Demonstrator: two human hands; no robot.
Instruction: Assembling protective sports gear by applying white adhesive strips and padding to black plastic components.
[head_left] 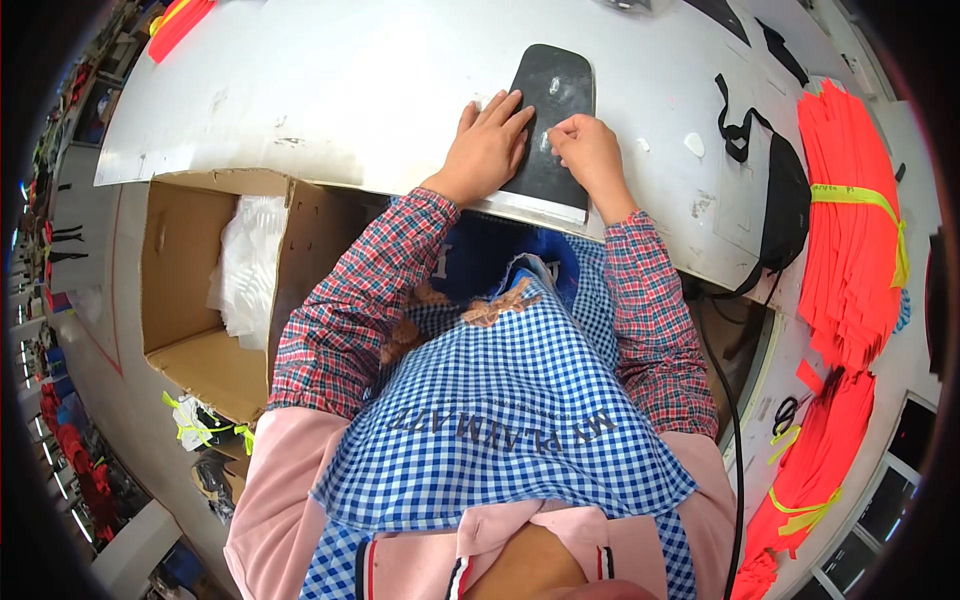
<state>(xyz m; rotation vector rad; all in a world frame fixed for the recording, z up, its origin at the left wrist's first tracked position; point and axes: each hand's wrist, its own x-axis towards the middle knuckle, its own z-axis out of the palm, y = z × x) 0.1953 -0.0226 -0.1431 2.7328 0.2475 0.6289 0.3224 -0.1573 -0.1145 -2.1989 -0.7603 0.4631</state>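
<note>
A dark, flat panel (560, 105) with a rounded far end lies on the white table, close to its near edge. Two small pale, shiny marks show on its surface. My left hand (487, 148) rests palm down at the panel's left side, fingers stretched and apart over its edge. Over the panel's right half, my right hand (590, 158) is closed in a pinch, thumb and forefinger together beside the nearer mark. Whatever sits between those fingertips is too small to make out.
On the white table (320, 90), a black bag with straps (785, 195) lies to the right. Bundles of bright red-orange fabric (850, 240), tied with yellow bands, sit farther right. Below the table's left edge stands a cardboard box (205, 365) holding white plastic sheets (250, 265). A black cable (738, 440) hangs at right.
</note>
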